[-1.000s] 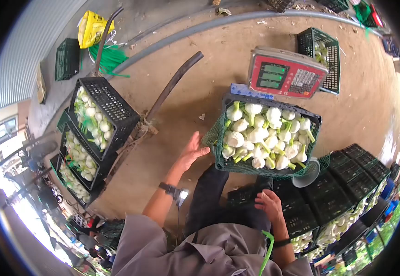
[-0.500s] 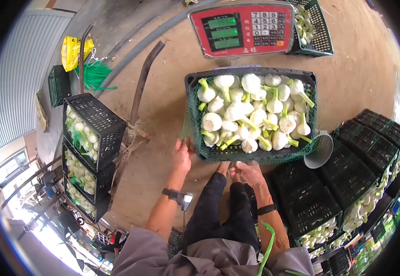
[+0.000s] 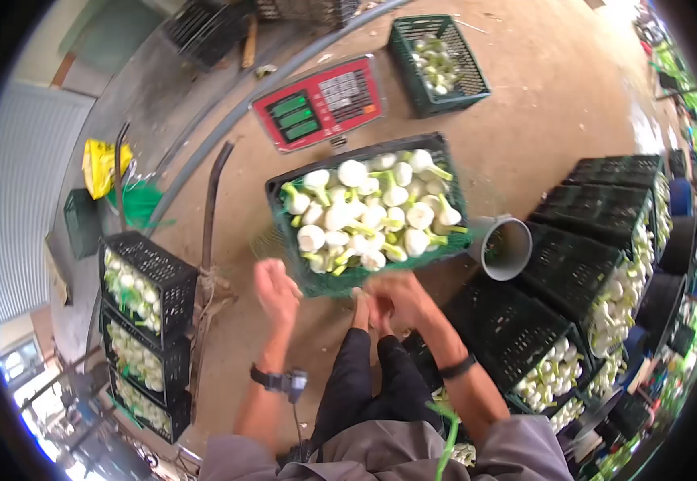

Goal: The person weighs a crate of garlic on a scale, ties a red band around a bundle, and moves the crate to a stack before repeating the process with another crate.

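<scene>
A dark crate (image 3: 435,152) full of white bulbs (image 3: 352,173) with short green stems stands in front of me, with green netting (image 3: 324,282) around its sides. Left of the crate's near left corner is my left hand (image 3: 277,290), raised, its fingers stretched and nothing in it. My right hand (image 3: 394,293) is by the crate's near edge, at the netting. It is blurred, and what its fingers do is unclear. Behind the crate stands a red scale display (image 3: 319,103).
Stacked crates of bulbs stand at the left (image 3: 174,276) and right (image 3: 581,258). A grey bucket (image 3: 506,248) is right of the middle crate. A green crate (image 3: 478,94) with a few bulbs sits beyond the display. A curved metal bar (image 3: 214,192) rises at the left.
The view has turned and shifted, so the crate and display appear further left and tilted. My left hand has opened away from the netting. My right hand has moved along the near edge.
</scene>
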### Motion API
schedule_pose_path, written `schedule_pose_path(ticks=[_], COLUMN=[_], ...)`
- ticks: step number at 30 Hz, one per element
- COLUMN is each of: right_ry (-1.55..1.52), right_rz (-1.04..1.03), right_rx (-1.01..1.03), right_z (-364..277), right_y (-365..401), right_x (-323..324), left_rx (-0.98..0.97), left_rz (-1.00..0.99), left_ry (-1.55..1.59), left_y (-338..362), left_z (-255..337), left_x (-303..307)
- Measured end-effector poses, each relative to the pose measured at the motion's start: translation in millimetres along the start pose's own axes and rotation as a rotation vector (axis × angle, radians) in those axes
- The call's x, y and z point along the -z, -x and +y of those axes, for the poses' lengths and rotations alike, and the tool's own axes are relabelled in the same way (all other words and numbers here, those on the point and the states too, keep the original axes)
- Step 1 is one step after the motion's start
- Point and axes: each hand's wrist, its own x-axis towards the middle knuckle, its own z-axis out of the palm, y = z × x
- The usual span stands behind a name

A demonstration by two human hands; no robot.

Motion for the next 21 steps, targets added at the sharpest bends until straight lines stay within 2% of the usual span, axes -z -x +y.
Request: schedule_pose_path(ticks=[1, 2, 3, 5, 6, 7, 8, 10, 11, 13, 14, 15, 17, 18, 20, 21], right_ry=[-0.085, -0.059, 0.093, 0.496, 0.385, 0.161, -0.065, -0.184, -0.056, 0.241, 0.324, 0.322, 0.546, 0.546, 1.352, 1.475], right_rz=[-0.002, 0.019, 0.041, 0.008, -0.041, 0.097, 0.231, 0.703, 0.83, 1.123, 1.157, 1.155, 1.049, 1.039, 0.717, 0.393], right_rx=[-0.133, -0.147, -0.206, 0.013, 0.074, -0.057, -0.183, -0.015, 0.014, -0.086, -0.126, -0.126, -0.288, -0.287, 0.199, 0.483], right_z=[-39, -69, -68, -48, -46, -55, -61, -62, -63, -71, -76, -85, -95, -80, -27, -28], right_y=[-12, -21, -39, -37, -16, 6, 23, 37, 34, 6, -11, -26, -49, -61, -82, -68], right_x=[3, 0, -2, 1, 7, 11, 19, 54, 79, 126, 145, 152, 161, 170, 189, 149], left_rx=[-0.087, -0.139, -0.153, -0.132, -0.115, -0.025, -0.031, -0.038, -0.02, -0.008, -0.014, -0.017, -0.013, -0.049, -0.075, -0.021], left_rz=[-0.008, -0.015, -0.026, -0.074, -0.061, -0.058, -0.057, -0.051, -0.074, -0.101, -0.103, -0.105, -0.111, -0.119, -0.13, -0.126], left_ry=[-0.023, -0.045, -0.041, -0.046, -0.043, 0.02, -0.004, -0.025, -0.06, -0.092, -0.12, -0.152, -0.153, -0.148, -0.151, -0.137], left_y=[-14, -27, -37, -60, -62, -61, -62, -53, -46, -41, -40, -40, -45, -50, -52, -51], left_z=[27, 52, 59, 65, 59, 57, 51, 43, 45, 51, 52, 51, 45, 40, 42, 52], left_x=[-8, -14, -13, -4, 4, 15, 26, 42, 46, 47, 46, 46, 49, 50, 56, 54])
